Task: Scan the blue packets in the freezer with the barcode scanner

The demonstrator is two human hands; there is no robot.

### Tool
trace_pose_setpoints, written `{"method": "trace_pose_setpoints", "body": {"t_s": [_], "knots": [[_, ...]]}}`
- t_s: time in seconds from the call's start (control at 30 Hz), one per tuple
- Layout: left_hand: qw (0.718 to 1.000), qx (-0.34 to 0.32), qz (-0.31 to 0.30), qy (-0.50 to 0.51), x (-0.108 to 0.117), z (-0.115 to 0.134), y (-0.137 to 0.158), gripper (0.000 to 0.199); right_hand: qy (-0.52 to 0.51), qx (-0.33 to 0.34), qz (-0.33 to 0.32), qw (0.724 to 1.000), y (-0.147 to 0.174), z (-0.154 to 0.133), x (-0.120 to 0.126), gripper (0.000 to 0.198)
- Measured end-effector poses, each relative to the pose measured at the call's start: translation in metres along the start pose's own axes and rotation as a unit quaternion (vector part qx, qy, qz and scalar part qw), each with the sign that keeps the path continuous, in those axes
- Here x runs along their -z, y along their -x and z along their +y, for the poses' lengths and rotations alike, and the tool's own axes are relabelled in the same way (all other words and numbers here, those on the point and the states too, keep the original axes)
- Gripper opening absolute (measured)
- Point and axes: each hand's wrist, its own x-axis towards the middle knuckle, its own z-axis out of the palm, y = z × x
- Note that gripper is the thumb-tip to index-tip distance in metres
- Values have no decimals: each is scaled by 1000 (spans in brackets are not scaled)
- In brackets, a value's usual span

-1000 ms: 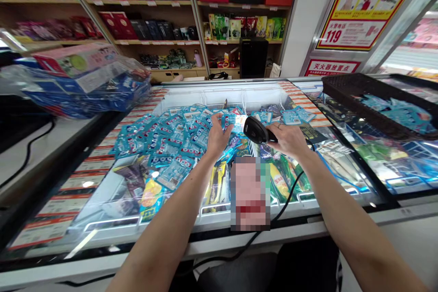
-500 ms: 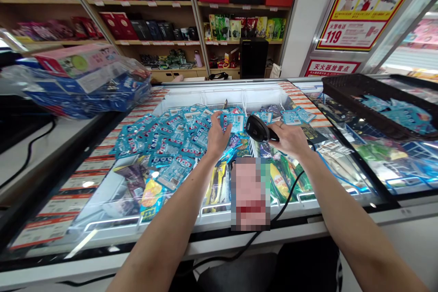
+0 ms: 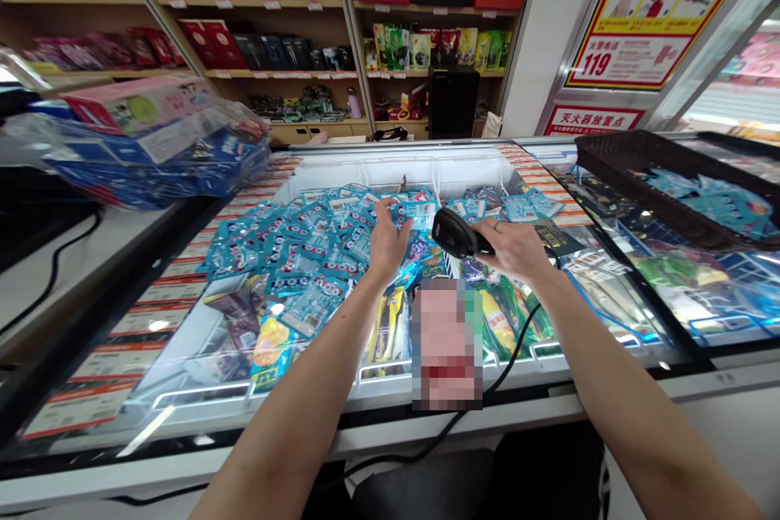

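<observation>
My left hand [image 3: 390, 240] has its thumb and fingers closed on the left side of a small blue packet [image 3: 420, 215], whose pale printed side faces up. To the right, my right hand [image 3: 515, 248] grips a black handheld barcode scanner [image 3: 454, 233] by its handle. The scanner's head points left, close beside the packet. Left of my left hand, a heap of similar blue packets [image 3: 310, 231] lies spread over the glass top of a chest freezer. The scanner's black cable [image 3: 517, 341] runs from my right hand down over the freezer's front edge.
A pixelated rectangle [image 3: 448, 345] covers something at the front. Plastic-wrapped boxes [image 3: 146, 138] are stacked on the left. On the right, a dark basket [image 3: 670, 187] holds more blue packets. Loose packets [image 3: 530, 205] lie near the freezer's back right. Stocked shelves [image 3: 262, 69] stand behind.
The scanner has shifted slightly left, toward the packet, with my right hand. My left hand stays in nearly the same place with the packet.
</observation>
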Motion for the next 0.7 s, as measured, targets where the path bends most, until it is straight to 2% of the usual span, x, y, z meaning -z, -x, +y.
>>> {"method": "trace_pose_setpoints", "body": {"t_s": [0.5, 0.7], "knots": [[1000, -3, 1, -16, -3, -6, -1, 46, -8, 3, 6, 1000, 0, 0, 1, 32], [991, -89, 49, -92, -2, 1, -1, 57, -12, -28, -6, 1000, 2, 4, 1, 37]]}}
